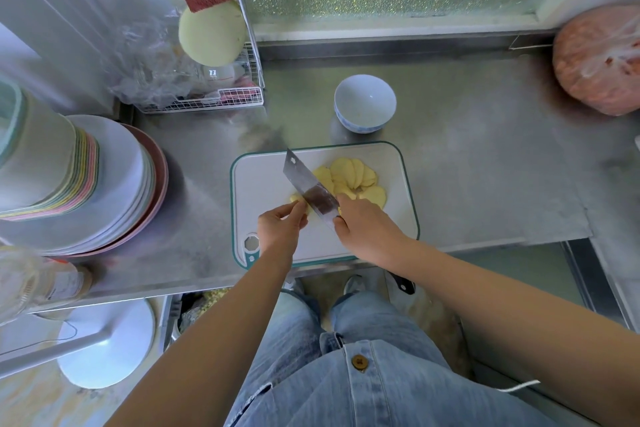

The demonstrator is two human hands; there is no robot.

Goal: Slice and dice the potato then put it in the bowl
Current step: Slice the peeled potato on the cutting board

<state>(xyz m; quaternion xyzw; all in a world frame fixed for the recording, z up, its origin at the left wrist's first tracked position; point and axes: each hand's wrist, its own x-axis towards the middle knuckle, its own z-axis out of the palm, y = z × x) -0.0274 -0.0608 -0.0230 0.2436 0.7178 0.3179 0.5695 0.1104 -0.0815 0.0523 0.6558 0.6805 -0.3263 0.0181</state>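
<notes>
Yellow potato slices (353, 175) lie fanned out on a white cutting board (398, 191) with a green rim. My right hand (363, 227) grips the handle of a cleaver (308, 189), whose blade slants across the board and over the potato. My left hand (280, 227) pinches a small remaining piece of potato (296, 198) just left of the blade, fingers curled on it. A white bowl (365, 102) with a blue pattern stands behind the board, with nothing seen inside.
A tall stack of plates (104, 184) sits at the left on the steel counter (485, 166). A wire dish rack (207, 94) stands at the back left. A bagged pink round thing (595, 59) lies at the far right. The counter's front edge runs just below the board.
</notes>
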